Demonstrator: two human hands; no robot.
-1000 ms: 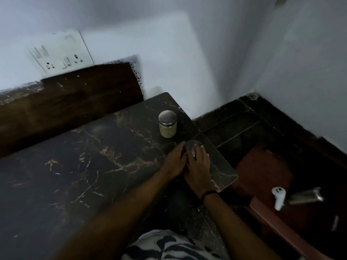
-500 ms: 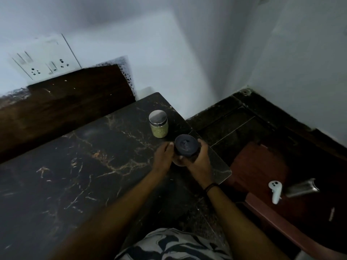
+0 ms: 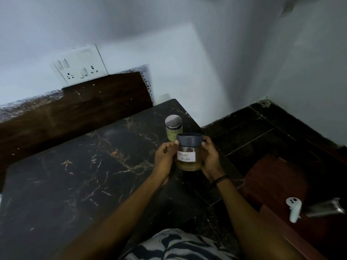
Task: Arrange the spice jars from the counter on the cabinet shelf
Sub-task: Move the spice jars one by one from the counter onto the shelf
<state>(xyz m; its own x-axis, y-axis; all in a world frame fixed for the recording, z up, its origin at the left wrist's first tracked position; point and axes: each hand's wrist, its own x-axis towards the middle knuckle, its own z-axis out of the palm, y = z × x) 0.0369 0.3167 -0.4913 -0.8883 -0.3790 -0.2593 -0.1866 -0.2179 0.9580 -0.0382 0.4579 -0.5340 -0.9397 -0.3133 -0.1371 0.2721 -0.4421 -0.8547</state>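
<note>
A white socket plate [image 3: 79,65] is seen on the wall at upper left, above a dark wooden board [image 3: 90,102] set along the back of the counter [image 3: 75,166], whose top is black marble with gold veins. Near the counter's far right corner a small jar with a metal lid [image 3: 173,127] is stood upright, greenish contents visible. Just in front of it a larger jar with a dark blue lid [image 3: 189,152] is held up off the counter, upright, with a white handwritten label faced toward the camera; the writing is too blurred to be read, possibly ending in "powder". Brownish contents are seen in its lower part. The left hand [image 3: 165,158] is curled on the jar's left side, thumb laid against the lid edge. The right hand [image 3: 211,156] is wrapped round the right side, a dark band worn on its wrist. At lower right, on a reddish-brown surface, a white controller [image 3: 293,208] is lain just beside a metal handle [image 3: 324,208]. Patterned clothing [image 3: 174,244] is seen at bottom centre.
</note>
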